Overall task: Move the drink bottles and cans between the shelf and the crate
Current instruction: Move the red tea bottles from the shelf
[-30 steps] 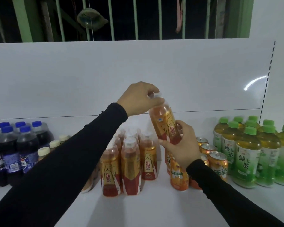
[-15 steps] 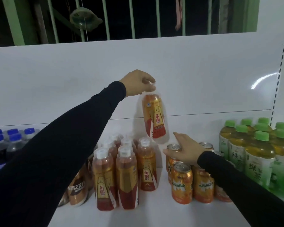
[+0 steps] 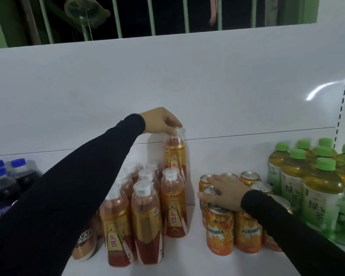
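Head view, the only one supplied. Landmark for all positions: the cluster of gold-and-red bottles (image 3: 147, 212) standing mid-shelf.

Change noted: half a second ago the left hand (image 3: 160, 121) held the gold-and-red bottle (image 3: 174, 156) in the air above the shelf (image 3: 187, 261). It now sits low at the back right corner of the cluster, directly behind the front-right bottle, upright. Its base is hidden, so contact with the shelf cannot be confirmed. The left hand's fingers remain pinched round its clear cap. The right hand (image 3: 225, 194), raised beside the bottle a second ago, now lies with fingers spread flat over the tops of the orange cans (image 3: 233, 226) just right of the cluster, gripping nothing.

Judgement: this bottle is being placed on the shelf, not removed; release appears to be the remaining step. No crate is in view.

Writing legible: the gold-and-red bottles carry the Chinese characters 东鹏. The orange cans read MIRINDA. The green-capped bottles (image 3: 323, 200), far right of the cluster, read 绿茶. A brown bottle (image 3: 85, 246) at the cluster's left front shows "CAF", the rest hidden by the sleeve. Labels on the blue-capped dark bottles (image 3: 6, 182), far left, are unreadable.
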Demonstrator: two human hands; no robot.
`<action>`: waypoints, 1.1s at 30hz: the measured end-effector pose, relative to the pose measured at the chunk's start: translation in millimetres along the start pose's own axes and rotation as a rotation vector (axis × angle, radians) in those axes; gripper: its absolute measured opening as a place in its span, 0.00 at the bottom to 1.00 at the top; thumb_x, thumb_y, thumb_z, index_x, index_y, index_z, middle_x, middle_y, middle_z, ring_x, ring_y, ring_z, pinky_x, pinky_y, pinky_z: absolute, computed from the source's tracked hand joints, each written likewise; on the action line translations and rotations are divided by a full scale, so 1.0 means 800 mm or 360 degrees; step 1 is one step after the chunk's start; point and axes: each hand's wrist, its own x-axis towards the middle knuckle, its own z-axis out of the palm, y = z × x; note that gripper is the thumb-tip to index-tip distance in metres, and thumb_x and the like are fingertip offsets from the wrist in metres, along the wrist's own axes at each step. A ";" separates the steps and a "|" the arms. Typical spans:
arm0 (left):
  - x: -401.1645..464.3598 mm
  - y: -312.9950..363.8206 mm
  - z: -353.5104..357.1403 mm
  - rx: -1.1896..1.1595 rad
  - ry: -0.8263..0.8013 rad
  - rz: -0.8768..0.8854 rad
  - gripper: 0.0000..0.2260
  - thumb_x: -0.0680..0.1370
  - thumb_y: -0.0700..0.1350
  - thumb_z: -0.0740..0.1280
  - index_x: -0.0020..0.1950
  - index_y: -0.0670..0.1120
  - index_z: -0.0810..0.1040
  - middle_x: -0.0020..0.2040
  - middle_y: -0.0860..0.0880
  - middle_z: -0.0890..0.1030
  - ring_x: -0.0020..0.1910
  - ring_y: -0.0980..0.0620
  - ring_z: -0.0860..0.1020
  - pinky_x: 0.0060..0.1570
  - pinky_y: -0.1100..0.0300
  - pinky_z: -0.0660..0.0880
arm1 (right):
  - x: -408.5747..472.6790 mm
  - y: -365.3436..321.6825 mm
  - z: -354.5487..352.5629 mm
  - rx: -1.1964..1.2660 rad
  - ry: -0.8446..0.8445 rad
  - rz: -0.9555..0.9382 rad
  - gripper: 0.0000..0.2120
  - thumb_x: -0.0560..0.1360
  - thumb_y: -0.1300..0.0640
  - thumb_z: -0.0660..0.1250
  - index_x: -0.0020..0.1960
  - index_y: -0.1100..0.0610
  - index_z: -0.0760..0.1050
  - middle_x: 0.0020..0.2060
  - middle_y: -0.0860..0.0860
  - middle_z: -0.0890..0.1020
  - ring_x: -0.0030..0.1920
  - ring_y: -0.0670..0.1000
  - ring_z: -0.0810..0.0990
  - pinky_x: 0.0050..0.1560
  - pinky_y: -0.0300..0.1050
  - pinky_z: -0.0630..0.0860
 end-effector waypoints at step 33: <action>-0.020 -0.053 0.085 0.0404 -0.0166 -0.0014 0.14 0.83 0.50 0.64 0.68 0.53 0.79 0.69 0.54 0.78 0.68 0.54 0.74 0.70 0.58 0.67 | -0.012 -0.006 -0.008 0.0108 0.0028 -0.0032 0.51 0.66 0.20 0.44 0.79 0.50 0.58 0.78 0.50 0.62 0.76 0.53 0.62 0.76 0.53 0.58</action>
